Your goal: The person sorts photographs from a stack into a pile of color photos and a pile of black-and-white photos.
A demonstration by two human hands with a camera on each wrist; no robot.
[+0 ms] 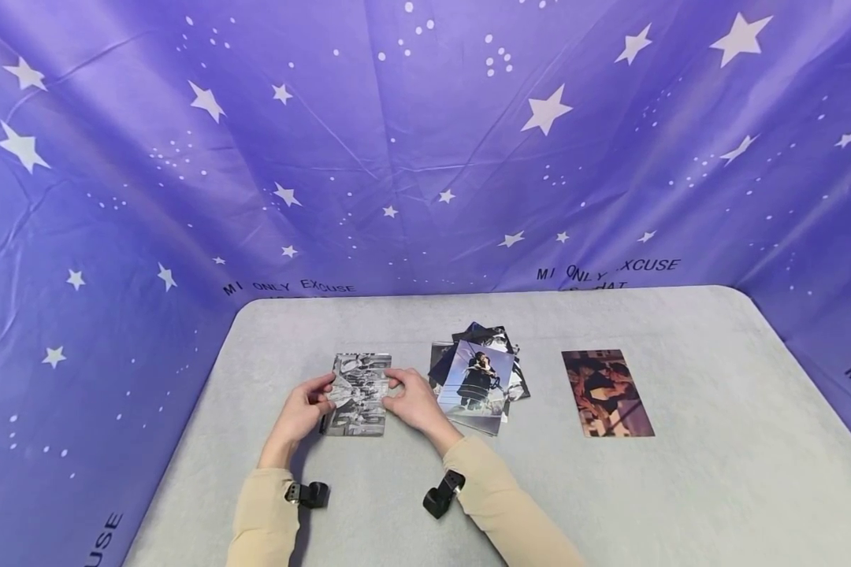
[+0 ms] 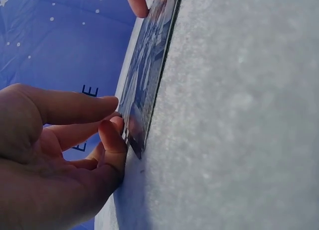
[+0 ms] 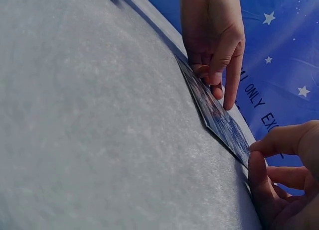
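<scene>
A black-and-white photo point(image 1: 359, 394) lies on the grey table, between the two hands. Under its lower left corner a darker edge sticks out, as of another print beneath. My left hand point(image 1: 303, 409) holds it by the left edge, thumb and index finger at the border. At the opposite edge, the thumb and index finger of my right hand point(image 1: 414, 400) pinch the border. Seen from the left wrist, the photo point(image 2: 149, 60) lies almost edge-on, with the left hand point(image 2: 65, 145) at its near corner. In the right wrist view, the right hand's point(image 3: 286, 165) fingertips meet at the photo's corner.
Right of the hands, a loose pile of overlapping photos has a picture of a couple against blue sky point(image 1: 477, 378) on top. Farther right lies a single brown-toned photo point(image 1: 608, 394). A purple star-patterned cloth point(image 1: 411, 142) stands behind the grey table point(image 1: 716, 378) and along its sides.
</scene>
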